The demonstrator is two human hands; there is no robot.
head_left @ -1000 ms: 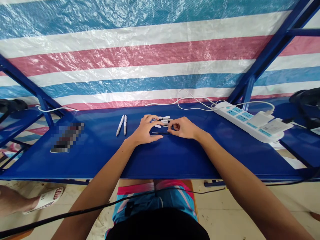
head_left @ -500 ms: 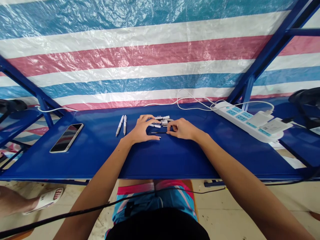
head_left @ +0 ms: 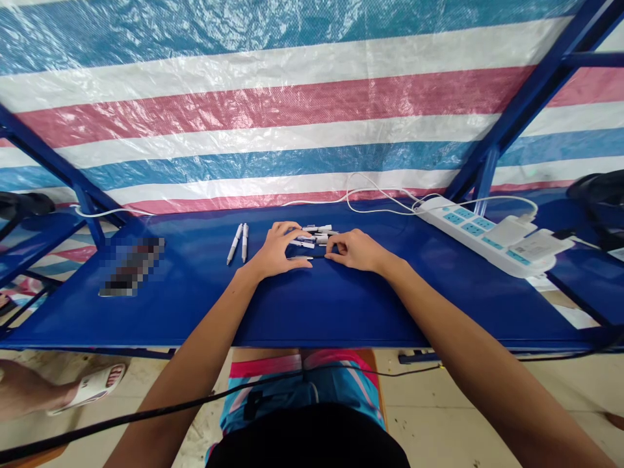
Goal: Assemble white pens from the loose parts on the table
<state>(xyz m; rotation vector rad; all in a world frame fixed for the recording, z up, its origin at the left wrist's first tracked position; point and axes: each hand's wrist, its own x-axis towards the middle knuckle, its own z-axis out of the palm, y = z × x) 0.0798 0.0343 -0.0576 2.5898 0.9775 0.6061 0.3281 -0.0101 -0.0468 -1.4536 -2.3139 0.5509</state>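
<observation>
My left hand (head_left: pixel 276 252) rests on the blue table (head_left: pixel 195 305), fingers spread over a small pile of white pen parts (head_left: pixel 316 234). The thumb lies beside a thin dark refill (head_left: pixel 316 257) that lies flat on the table. My right hand (head_left: pixel 355 251) pinches the right end of that refill with its fingertips. Two assembled white pens (head_left: pixel 238 243) lie side by side just left of my left hand.
A phone (head_left: pixel 130 274) lies at the table's left. A white power strip (head_left: pixel 480 236) with plugged chargers and white cables (head_left: pixel 380 198) sits at the back right. A striped tarp hangs behind. Another person's sandalled foot (head_left: pixel 88 389) is on the floor, lower left.
My left thumb has closed in toward the refill, and both hands sit slightly closer together. Nothing else on the table has moved.
</observation>
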